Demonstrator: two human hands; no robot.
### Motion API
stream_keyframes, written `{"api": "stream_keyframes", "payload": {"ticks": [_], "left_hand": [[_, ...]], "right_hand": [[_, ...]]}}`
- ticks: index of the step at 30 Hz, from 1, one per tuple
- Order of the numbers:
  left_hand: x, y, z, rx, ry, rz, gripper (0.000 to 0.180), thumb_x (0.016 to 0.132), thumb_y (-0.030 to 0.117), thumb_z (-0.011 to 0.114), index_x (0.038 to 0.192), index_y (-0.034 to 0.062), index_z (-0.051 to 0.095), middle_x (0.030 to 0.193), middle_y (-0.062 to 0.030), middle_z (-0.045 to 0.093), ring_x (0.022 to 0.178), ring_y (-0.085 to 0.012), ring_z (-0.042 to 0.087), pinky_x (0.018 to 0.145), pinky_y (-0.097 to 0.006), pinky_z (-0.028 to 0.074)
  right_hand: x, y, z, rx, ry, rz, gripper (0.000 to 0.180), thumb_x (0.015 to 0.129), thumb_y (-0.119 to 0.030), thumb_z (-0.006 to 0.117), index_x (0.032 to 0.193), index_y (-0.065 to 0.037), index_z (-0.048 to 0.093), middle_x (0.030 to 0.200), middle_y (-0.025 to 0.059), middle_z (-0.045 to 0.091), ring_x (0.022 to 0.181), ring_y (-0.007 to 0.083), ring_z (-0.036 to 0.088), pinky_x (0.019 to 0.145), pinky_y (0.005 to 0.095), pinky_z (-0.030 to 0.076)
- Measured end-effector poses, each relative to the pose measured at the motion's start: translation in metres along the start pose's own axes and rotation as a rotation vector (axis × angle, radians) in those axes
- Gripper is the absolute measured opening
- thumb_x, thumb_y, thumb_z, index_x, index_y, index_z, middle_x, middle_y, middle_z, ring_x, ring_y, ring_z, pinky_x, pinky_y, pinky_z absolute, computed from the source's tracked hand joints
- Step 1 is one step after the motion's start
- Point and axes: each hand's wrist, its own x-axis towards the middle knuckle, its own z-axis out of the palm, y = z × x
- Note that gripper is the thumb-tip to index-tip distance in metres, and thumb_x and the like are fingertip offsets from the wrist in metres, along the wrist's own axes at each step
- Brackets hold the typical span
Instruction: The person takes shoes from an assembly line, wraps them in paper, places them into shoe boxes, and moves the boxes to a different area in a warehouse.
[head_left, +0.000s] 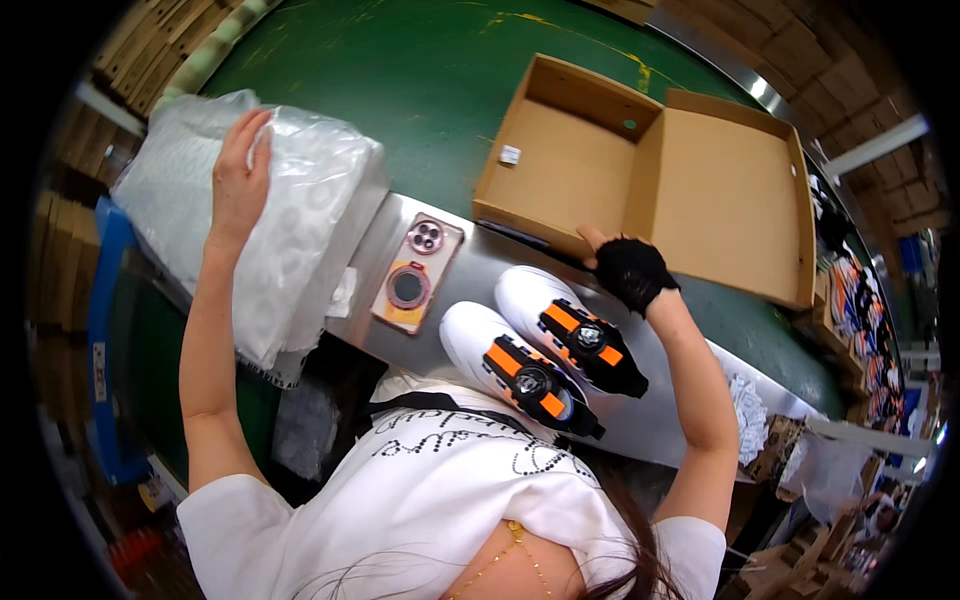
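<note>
While the left hand (241,180) lies on a translucent plastic bag (320,205) at left, fingers extended, the black-gloved right hand (632,270) meets the near wall of an open cardboard box (572,150) on a green worktable (425,110). The box sits just ahead of the right hand, well apart from the left, its opened length running across the worker's front and slanting nearer toward the right. The right forearm (695,395) reaches forward, angled inward; whether either hand, each apart from the other, grips anything cannot be told. White sneakers (565,330) with orange panels rest close to the body.
</note>
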Motion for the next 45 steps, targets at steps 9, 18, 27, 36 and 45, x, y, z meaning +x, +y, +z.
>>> {"api": "stream_keyframes", "payload": {"ticks": [9, 18, 27, 36, 45], "left_hand": [[-0.079, -0.064, -0.009, 0.45, -0.651, -0.572, 0.067, 0.076, 0.048, 0.052, 0.131, 0.0155, 0.03, 0.139, -0.0181, 0.012, 0.127, -0.0389, 0.007, 0.092, -0.065, 0.011], [-0.078, -0.082, 0.004, 0.438, -0.463, -0.57, 0.041, 0.08, 0.043, 0.048, 0.117, 0.0233, 0.05, 0.133, -0.007, 0.032, 0.124, -0.038, 0.02, 0.088, -0.068, 0.013], [-0.055, -0.143, -0.045, 0.291, 0.026, -0.37, 0.027, 0.081, 0.03, 0.05, 0.087, 0.0052, 0.06, 0.088, -0.0135, 0.059, 0.084, -0.0325, 0.054, 0.071, -0.039, 0.041], [0.082, 0.07, -0.07, -0.574, 0.052, -0.115, 0.026, 0.091, 0.027, 0.04, 0.093, 0.0065, 0.055, 0.057, 0.0014, 0.05, 0.043, -0.0067, 0.048, 0.042, -0.02, 0.043], [0.109, 0.279, 0.108, -1.032, -0.295, 0.263, 0.038, 0.086, 0.016, 0.049, 0.119, 0.0013, 0.039, 0.102, -0.0148, 0.055, 0.092, -0.0237, 0.056, 0.077, -0.033, 0.045]], "right_hand": [[-0.039, 0.018, 0.008, -0.27, -0.159, 0.111, 0.04, 0.077, -0.01, 0.042, 0.115, -0.02, 0.047, 0.075, 0.015, 0.06, 0.073, 0.0295, 0.059, 0.062, 0.0388, 0.047], [-0.047, 0.023, 0.013, -0.234, -0.009, 0.081, 0.042, 0.075, -0.009, 0.048, 0.115, -0.02, 0.048, 0.072, 0.0139, 0.06, 0.069, 0.0285, 0.06, 0.06, 0.0382, 0.047], [-0.039, 0.013, 0.012, -0.198, 0.005, 0.031, 0.037, 0.077, -0.011, 0.043, 0.113, -0.017, 0.047, 0.073, 0.0147, 0.06, 0.069, 0.0292, 0.06, 0.061, 0.039, 0.046], [-0.016, -0.033, -0.031, 0.442, 0.109, -0.049, 0.075, 0.064, -0.023, 0.069, 0.128, -0.012, 0.031, 0.118, 0.0198, 0.043, 0.107, 0.0337, 0.044, 0.09, 0.0391, 0.036], [0.01, 0.005, -0.082, 1.135, 1.111, 0.285, 0.051, 0.072, -0.025, 0.061, 0.112, 0.001, 0.042, 0.096, 0.016, 0.056, 0.088, 0.0246, 0.054, 0.075, 0.0339, 0.042]]}}
